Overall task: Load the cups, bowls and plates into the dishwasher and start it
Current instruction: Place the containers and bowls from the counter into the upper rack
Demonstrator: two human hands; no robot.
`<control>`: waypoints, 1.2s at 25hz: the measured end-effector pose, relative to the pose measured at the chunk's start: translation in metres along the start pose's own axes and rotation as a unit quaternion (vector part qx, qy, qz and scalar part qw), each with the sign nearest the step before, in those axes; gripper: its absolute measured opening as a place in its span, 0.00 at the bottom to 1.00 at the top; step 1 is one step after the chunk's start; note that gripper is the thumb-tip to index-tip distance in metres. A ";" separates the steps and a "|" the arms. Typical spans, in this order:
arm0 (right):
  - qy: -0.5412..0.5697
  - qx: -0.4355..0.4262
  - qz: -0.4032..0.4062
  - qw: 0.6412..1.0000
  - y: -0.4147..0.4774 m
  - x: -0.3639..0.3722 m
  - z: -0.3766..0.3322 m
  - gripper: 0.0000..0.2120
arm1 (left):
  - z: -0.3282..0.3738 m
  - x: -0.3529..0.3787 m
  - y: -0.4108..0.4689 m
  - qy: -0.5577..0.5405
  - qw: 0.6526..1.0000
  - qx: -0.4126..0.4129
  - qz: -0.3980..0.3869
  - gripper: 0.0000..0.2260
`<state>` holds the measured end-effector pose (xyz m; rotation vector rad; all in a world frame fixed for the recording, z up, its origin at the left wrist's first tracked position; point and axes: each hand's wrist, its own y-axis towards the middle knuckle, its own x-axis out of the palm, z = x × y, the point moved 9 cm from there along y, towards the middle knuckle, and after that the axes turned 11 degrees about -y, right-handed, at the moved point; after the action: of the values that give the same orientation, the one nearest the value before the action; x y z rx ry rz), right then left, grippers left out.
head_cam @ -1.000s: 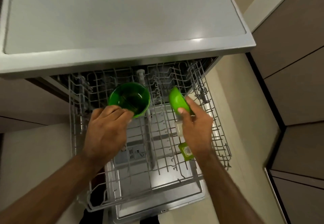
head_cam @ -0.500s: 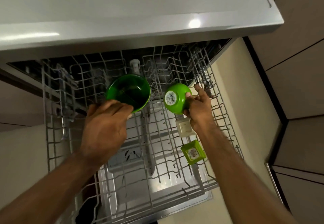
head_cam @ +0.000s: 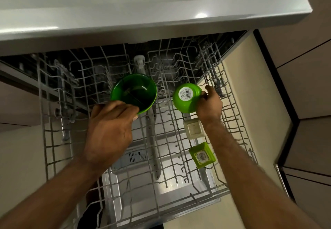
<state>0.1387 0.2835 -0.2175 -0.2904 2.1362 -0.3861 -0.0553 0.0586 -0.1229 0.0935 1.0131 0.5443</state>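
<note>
The rack (head_cam: 53, 139) is pulled out from under the tabletop (head_cam: 143, 4), over the open door (head_cam: 179, 189) of the dishwasher. Both hands are over the rack, and each one grips a bowl.

The left hand (head_cam: 109, 132) holds the dark bowl (head_cam: 133, 92) at its near rim, with the fingers curled over the edge. The bowl is tilted and its opening faces the camera. It is at the middle of the rack, just in front of the white spray part (head_cam: 139, 62). I cannot tell if it touches the wires.

The right hand (head_cam: 208, 103) holds the light bowl (head_cam: 187, 97) from its right side, the fingers curled on the rim. The bottom of this bowl faces up, and there is a white label with a barcode on it. It is in the right part of the rack, just behind the white cup (head_cam: 194, 129). I cannot tell if it already rests on the wires.

The white cup stands upside down in the right row. The green cup (head_cam: 202, 155) is just in front of it in the same row, also upside down, with a barcode label on its bottom. The two bowls are apart from each other.

Brown cabinets (head_cam: 304, 94) are on the right.
</note>
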 end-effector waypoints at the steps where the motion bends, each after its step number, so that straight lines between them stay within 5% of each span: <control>1: -0.028 -0.011 -0.002 1.000 0.000 -0.001 -0.001 0.25 | -0.001 0.001 0.000 -0.001 1.000 0.000 -0.003 0.11; 9: -0.209 -0.120 0.041 0.970 -0.008 -0.006 -0.013 0.27 | -0.002 0.014 0.002 0.006 0.999 0.005 -0.041 0.13; 11: -0.273 -0.209 0.115 0.932 -0.028 -0.013 -0.028 0.26 | -0.003 0.022 0.004 0.000 0.998 0.005 -0.066 0.16; 13: -0.224 -0.332 0.155 0.903 -0.054 -0.017 -0.055 0.24 | -0.006 0.029 0.008 -0.004 0.996 0.006 -0.091 0.16; 17: -0.132 -0.542 0.054 0.828 -0.098 0.006 -0.094 0.25 | -0.013 0.044 0.018 0.004 0.991 0.011 -0.132 0.16; 24: -0.054 -0.554 0.029 0.830 -0.089 0.006 -0.101 0.15 | -0.014 0.045 0.038 -0.024 0.990 0.044 -0.129 0.16; 27: 0.155 -0.332 -0.068 0.928 -0.056 0.005 -0.093 0.16 | -0.024 0.028 0.046 -0.079 0.993 -0.036 -0.080 0.24; 30: 0.326 -0.126 -0.088 0.933 -0.005 0.007 -0.083 0.20 | -0.033 0.028 0.042 -0.085 0.990 -0.069 -0.086 0.29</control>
<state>0.0663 0.2895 -0.1773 -0.5661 2.8333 -0.3389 -0.0876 0.1026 -0.1489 -0.0686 0.8068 0.4389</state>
